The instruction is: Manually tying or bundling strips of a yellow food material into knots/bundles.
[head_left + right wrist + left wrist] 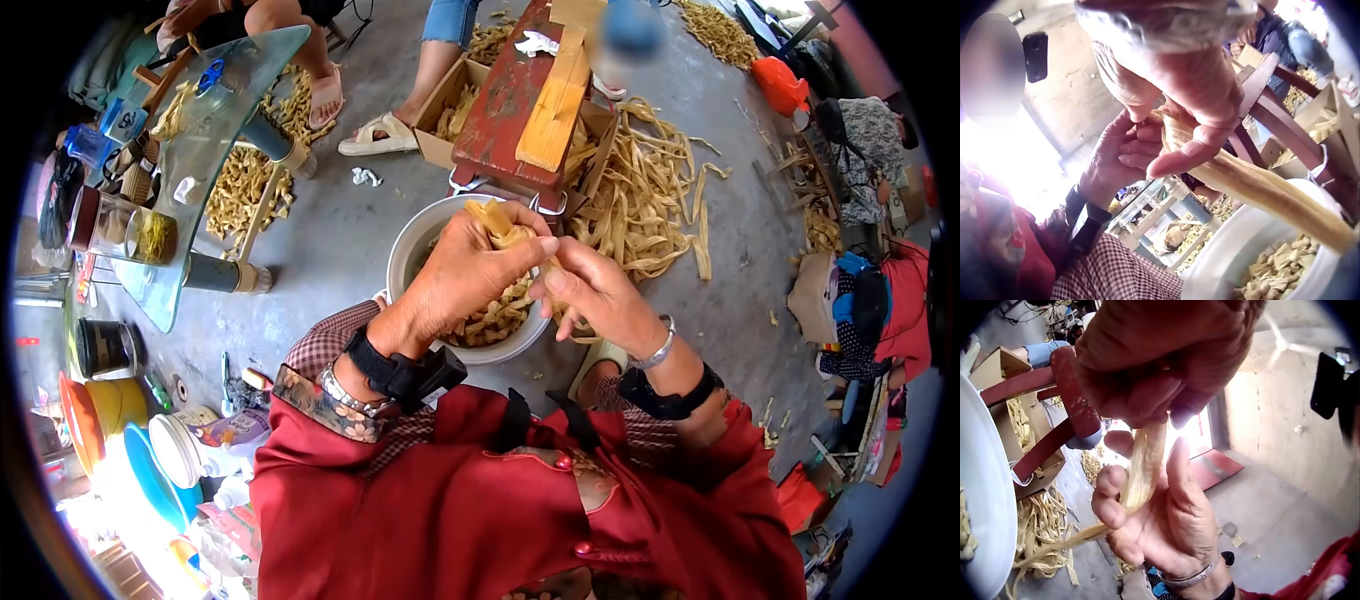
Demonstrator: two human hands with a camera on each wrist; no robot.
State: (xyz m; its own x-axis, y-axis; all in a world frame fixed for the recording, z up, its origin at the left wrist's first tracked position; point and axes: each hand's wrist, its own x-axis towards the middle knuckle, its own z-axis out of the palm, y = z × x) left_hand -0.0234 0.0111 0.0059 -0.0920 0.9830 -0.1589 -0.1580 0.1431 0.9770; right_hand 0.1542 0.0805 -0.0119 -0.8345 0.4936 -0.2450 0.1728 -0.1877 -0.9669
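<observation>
Both hands meet over a white tub [398, 262] that holds many short folded yellowish pieces [490, 325]. My left hand [465, 262] grips a pale yellow, flat, pliable strip [490, 215], part of it bunched above the fingers. The right hand [597, 290], close on the right, holds the same strip between thumb and curled fingers. In the left wrist view the strip [1146, 465] runs from the left fingertips down into the right palm, and a thin tail trails off left. A wide length of strip [1266, 190] slants over the tub in the right wrist view.
Beyond the tub stands a red bench [500, 110] with a yellow board [556, 105] on it. Long strips [640, 200] are heaped on the floor to its right. A glass table [215, 130] stands left, with folded pieces [245, 195] beneath. Another person's sandalled foot [380, 135] is near.
</observation>
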